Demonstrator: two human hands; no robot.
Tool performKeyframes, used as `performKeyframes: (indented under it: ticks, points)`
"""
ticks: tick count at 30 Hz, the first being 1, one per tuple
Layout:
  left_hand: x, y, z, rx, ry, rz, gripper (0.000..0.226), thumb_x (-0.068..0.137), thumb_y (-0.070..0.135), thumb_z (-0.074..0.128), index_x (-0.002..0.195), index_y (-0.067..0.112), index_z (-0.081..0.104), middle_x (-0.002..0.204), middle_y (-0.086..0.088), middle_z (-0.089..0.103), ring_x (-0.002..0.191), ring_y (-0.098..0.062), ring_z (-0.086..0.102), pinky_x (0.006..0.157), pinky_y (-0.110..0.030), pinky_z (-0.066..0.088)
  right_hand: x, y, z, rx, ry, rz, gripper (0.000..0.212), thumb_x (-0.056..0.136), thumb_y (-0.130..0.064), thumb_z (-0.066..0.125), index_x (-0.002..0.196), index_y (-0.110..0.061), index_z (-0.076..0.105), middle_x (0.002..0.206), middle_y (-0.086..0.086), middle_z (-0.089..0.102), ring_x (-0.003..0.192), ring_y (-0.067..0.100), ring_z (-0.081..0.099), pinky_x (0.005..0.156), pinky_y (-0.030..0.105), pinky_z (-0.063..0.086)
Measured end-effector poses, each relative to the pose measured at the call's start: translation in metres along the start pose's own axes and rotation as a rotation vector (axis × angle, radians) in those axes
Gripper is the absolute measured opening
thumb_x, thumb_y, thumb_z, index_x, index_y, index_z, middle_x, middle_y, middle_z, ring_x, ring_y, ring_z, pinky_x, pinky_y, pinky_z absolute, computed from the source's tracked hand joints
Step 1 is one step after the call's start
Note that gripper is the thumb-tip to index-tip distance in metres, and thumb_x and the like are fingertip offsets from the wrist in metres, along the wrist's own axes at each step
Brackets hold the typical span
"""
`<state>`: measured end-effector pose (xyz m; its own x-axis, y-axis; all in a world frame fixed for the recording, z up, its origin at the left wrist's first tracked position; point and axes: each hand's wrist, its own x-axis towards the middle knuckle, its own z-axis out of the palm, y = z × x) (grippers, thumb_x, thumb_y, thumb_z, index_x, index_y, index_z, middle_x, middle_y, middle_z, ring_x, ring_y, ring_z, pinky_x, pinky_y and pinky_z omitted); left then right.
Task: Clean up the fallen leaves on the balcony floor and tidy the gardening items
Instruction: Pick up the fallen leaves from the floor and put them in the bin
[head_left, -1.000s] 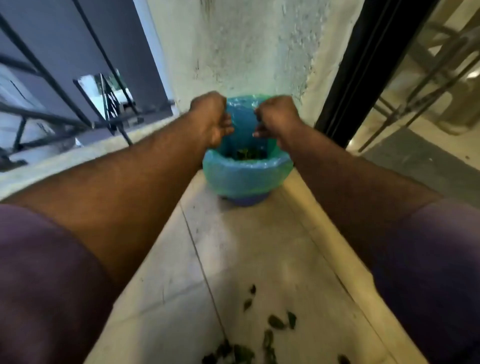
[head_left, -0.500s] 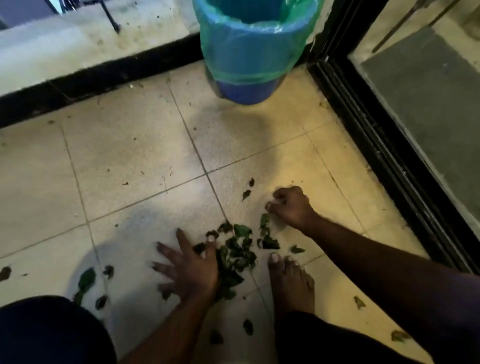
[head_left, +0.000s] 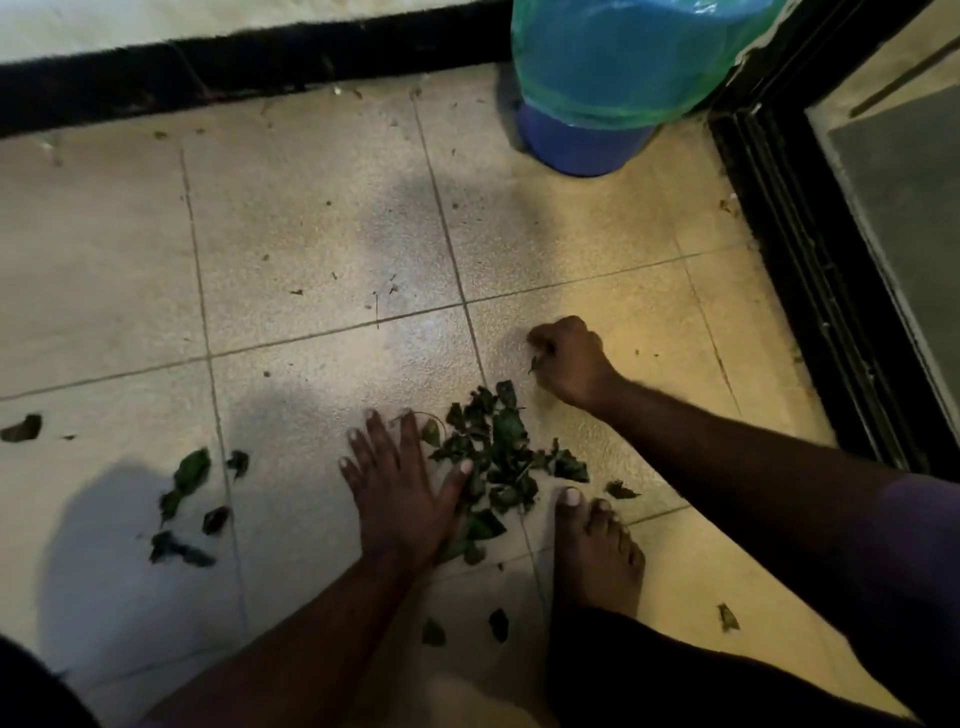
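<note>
Now your flat left hand (head_left: 400, 493) dams the heap of green leaves (head_left: 498, 457); your curled right hand (head_left: 569, 358) pinches one leaf scrap for the lined blue bin (head_left: 597, 104).

Hands: lowered from bin (head_left: 613, 78) rim to floor within the last second. Left hand (head_left: 400, 488): fingers now closer together against leaf pile (head_left: 498, 457). Right hand (head_left: 569, 358): fist tighter, apparently pinching one leaf (head_left: 534, 364). Pile: more bunched.
</note>
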<state>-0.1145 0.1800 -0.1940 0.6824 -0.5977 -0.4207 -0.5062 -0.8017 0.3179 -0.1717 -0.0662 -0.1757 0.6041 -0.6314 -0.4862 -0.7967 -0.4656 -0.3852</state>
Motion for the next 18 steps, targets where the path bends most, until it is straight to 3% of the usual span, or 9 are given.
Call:
performKeyframes:
  ticks: [3,5,9,11,13,16,18]
  points:
    - [0.003,0.006,0.014,-0.030,-0.065,0.093,0.105,0.070,0.091,0.007,0.150,0.028,-0.016,0.153,-0.009,-0.031,0.143,-0.028,-0.027,0.115,-0.054,-0.013,-0.035,-0.027,0.019,0.174,-0.180,-0.096,0.032,0.086,-0.003,0.049,0.109,-0.011,0.070,0.115,0.008,0.066,0.109,0.021,0.059,0.089,0.016,0.039]
    - [0.003,0.022,0.018,-0.052,-0.068,0.181,0.106,0.070,0.091,0.015,0.149,0.029,-0.019,0.154,-0.005,-0.030,0.143,-0.023,-0.026,0.115,-0.053,-0.014,-0.051,-0.028,0.017,0.310,-0.141,-0.063,0.034,0.087,0.002,0.047,0.111,-0.009,0.069,0.118,0.004,0.066,0.111,0.015,0.058,0.086,0.009,0.034]
    - [0.005,0.034,0.015,-0.093,0.036,0.164,0.105,0.071,0.090,0.021,0.149,0.031,-0.018,0.157,-0.004,-0.025,0.144,-0.023,-0.025,0.109,-0.050,-0.025,-0.066,0.017,-0.016,0.451,0.079,0.232,0.019,0.091,-0.010,0.053,0.098,-0.009,0.070,0.101,0.006,0.068,0.088,0.021,0.064,0.073,0.027,0.051]
    - [0.012,0.026,0.012,-0.149,0.073,0.144,0.102,0.073,0.088,0.021,0.151,0.031,-0.014,0.158,-0.005,-0.022,0.145,-0.024,-0.022,0.112,-0.048,-0.020,-0.080,0.046,-0.024,0.375,0.034,0.394,0.021,0.093,-0.023,0.053,0.105,-0.009,0.063,0.098,0.008,0.065,0.079,0.022,0.062,0.061,0.029,0.050]
    - [0.019,0.021,0.011,-0.180,0.049,0.172,0.098,0.078,0.084,0.018,0.153,0.026,-0.008,0.160,-0.004,-0.017,0.146,-0.021,-0.019,0.116,-0.044,-0.015,-0.091,0.060,-0.016,0.352,-0.025,0.514,0.035,0.092,-0.032,0.053,0.119,-0.011,0.052,0.108,0.010,0.060,0.087,0.026,0.060,0.062,0.032,0.048]
    - [0.018,0.030,0.021,-0.265,0.050,0.228,0.085,0.088,0.070,0.015,0.154,0.017,0.004,0.161,-0.005,-0.001,0.148,-0.018,-0.009,0.118,-0.039,-0.010,-0.094,0.050,0.013,0.426,-0.021,0.514,0.036,0.091,-0.038,0.049,0.120,-0.016,0.045,0.115,0.016,0.053,0.088,0.030,0.059,0.052,0.032,0.052]
    - [0.009,0.043,0.029,-0.403,0.063,0.231,0.071,0.094,0.052,0.019,0.153,0.013,0.012,0.160,-0.007,0.011,0.148,-0.016,-0.001,0.119,-0.034,-0.007,-0.089,0.026,0.033,0.437,-0.019,0.432,0.027,0.093,-0.037,0.046,0.113,-0.019,0.046,0.112,0.017,0.052,0.084,0.032,0.060,0.056,0.040,0.058]
